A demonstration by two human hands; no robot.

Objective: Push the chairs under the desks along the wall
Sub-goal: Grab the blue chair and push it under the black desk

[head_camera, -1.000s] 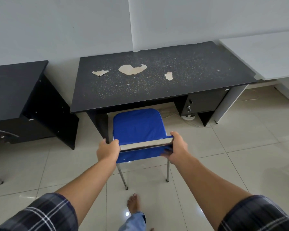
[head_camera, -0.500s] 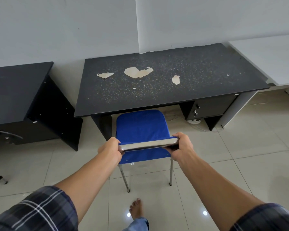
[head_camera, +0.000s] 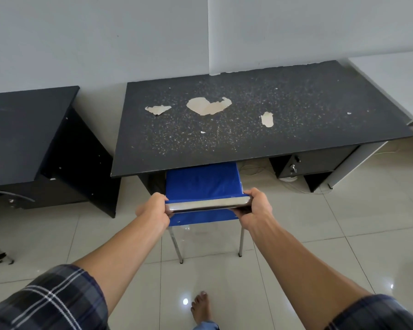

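**First speaker:** Where is the chair, and how is it held?

**Second speaker:** A blue fabric-covered chair with chrome metal legs (head_camera: 202,184) is shown mid-view. The far part of its seat is hidden beneath the near edge of a black speckled desk with pale peeled patches (head_camera: 248,139). Its chrome top rail (head_camera: 208,204) is gripped at both ends. The left hand (head_camera: 153,208) is curled round the left end and the right hand (head_camera: 258,206) round the right end, with the fingers (head_camera: 255,194) wrapped closed over the metal.

**First speaker:** Which way is the coming push judged to run?

**Second speaker:** Straight away from the person, toward the far wall. The rail's long axis lies left to right, square to that push. Both hands are equally near, so an even shove seems called for. The rear legs are seen on the white tiled floor (head_camera: 343,234), out on the near side of the desk.

**First speaker:** What stands in the way?

**Second speaker:** The desk's dark left side panel (head_camera: 150,184) is seen just beside the chair's left edge, so a leftward drift could be caught there. A dark drawer unit with a key (head_camera: 315,163) is set under the right end, apart from the chair, with pale cables (head_camera: 250,169) lying on the floor between. A second black desk (head_camera: 22,129) stands further left and a white desk (head_camera: 403,79) far right. A bare foot (head_camera: 200,308) is visible on the near tiles.
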